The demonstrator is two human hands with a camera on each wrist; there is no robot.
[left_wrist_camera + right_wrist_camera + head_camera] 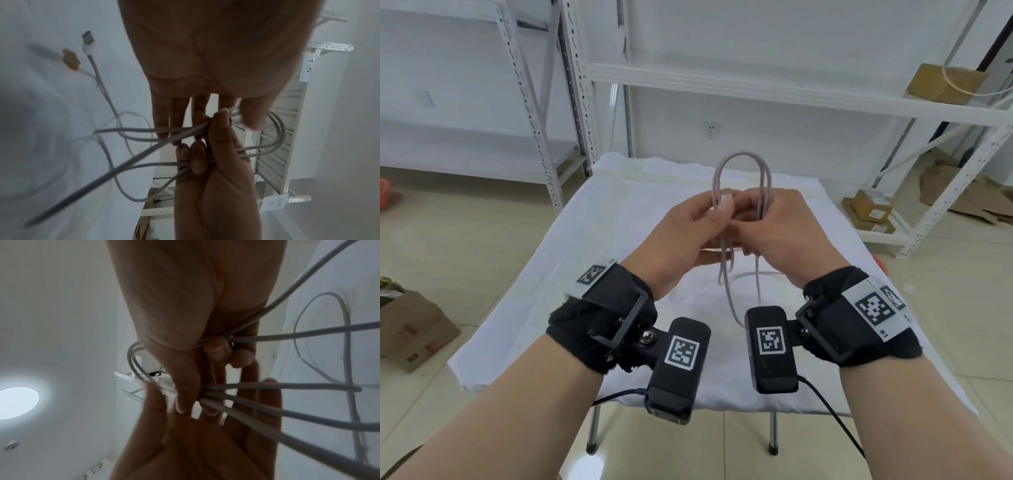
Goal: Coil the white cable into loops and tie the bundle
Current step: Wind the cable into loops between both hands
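I hold the white cable (739, 156) up over the cloth-covered table (613, 281). Its loops stand above my hands and more strands hang below. My left hand (717, 214) pinches the strands between thumb and forefinger, its other fingers straighter. My right hand (760, 219) is curled round the bundle beside it. In the left wrist view, the left hand (226, 112) meets the right hand (205, 155) on the cable (133, 129). A free plug end (88, 39) lies on the cloth. In the right wrist view, the right hand (205, 353) grips several strands (308, 333) above the left hand (185, 434).
A small tan piece with a thin wire (71, 59) lies on the cloth beside the plug. White metal shelving (791, 89) stands behind the table and to the left. Cardboard boxes sit on the shelf (945, 82), at the floor right (869, 209) and floor left (407, 325).
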